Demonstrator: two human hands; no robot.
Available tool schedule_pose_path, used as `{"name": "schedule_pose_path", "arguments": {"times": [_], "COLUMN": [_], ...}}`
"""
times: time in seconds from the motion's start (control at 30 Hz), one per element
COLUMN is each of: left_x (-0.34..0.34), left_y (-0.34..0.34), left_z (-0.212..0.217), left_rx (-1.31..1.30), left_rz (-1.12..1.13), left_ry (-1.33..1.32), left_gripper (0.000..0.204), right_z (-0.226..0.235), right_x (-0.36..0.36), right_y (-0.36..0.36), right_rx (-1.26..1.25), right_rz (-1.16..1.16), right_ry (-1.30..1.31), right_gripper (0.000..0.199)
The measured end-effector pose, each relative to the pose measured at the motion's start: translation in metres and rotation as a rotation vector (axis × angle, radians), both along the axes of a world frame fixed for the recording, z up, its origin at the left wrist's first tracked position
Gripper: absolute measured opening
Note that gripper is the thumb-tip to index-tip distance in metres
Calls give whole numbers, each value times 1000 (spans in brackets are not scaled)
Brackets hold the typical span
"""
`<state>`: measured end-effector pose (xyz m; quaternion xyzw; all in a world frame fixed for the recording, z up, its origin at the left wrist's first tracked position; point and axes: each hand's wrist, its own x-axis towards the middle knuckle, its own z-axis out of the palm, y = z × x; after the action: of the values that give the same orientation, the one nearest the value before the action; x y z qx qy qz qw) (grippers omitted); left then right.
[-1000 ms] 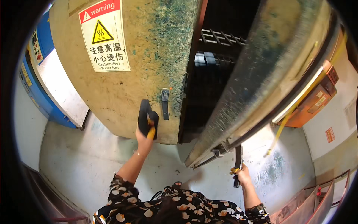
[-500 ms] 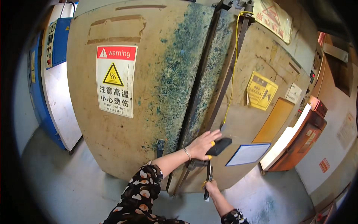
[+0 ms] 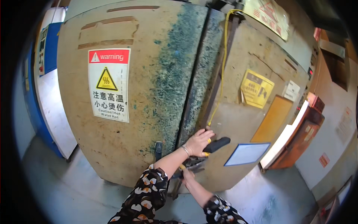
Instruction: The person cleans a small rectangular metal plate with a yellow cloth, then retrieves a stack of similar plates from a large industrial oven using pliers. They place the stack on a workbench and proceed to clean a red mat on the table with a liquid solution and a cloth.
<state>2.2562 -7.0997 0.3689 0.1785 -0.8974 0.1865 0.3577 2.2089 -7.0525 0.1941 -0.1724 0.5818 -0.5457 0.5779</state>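
In front of me stands a large tan metal cabinet (image 3: 145, 138) with worn paint and a long vertical door seam. My left hand (image 3: 197, 143), a bracelet at its wrist, presses against the latch area with outstretched fingers. A black grip handle (image 3: 218, 144) sticks out to the right beside its thumb. Just below, my right hand (image 3: 188, 177) is closed round a dark lever handle (image 3: 198, 170), slightly blurred by motion. Part of the latch mechanism (image 3: 193, 161) shows between the hands; the rest is hidden behind them.
A yellow cord (image 3: 223, 71) hangs down the seam from the top. Left stands a blue and white machine (image 3: 56, 97); right, an orange-brown cabinet (image 3: 298, 138). A white warning sign (image 3: 109, 84) and a blue-edged sheet (image 3: 247, 154) are on the doors.
My right hand has moved left and up with the dark lever handle, which has swung from upright to nearly level. My left hand stays at the latch. The view has shifted slightly.
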Motion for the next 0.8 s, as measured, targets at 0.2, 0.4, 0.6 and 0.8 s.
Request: {"name": "schedule_pose_path", "arguments": {"times": [0.2,0.4,0.6,0.8], "left_x": [13,-13,-9,21], "left_y": [18,35,36,5], "left_z": [20,35,28,1], "left_rx": [177,96,225,493], "left_rz": [-6,112,-27,-20], "left_ry": [78,77,95,574], "left_gripper": [51,50,46,46], "right_z": [-2,-38,-44,39], "right_x": [36,-45,-119,-134], "right_y": [-16,77,406,749], "right_rx": [-18,-65,-281,-217], "right_rz": [39,438,212,-326], "right_ry": [-156,-450,-659,-81], "right_gripper": [35,24,28,50]}}
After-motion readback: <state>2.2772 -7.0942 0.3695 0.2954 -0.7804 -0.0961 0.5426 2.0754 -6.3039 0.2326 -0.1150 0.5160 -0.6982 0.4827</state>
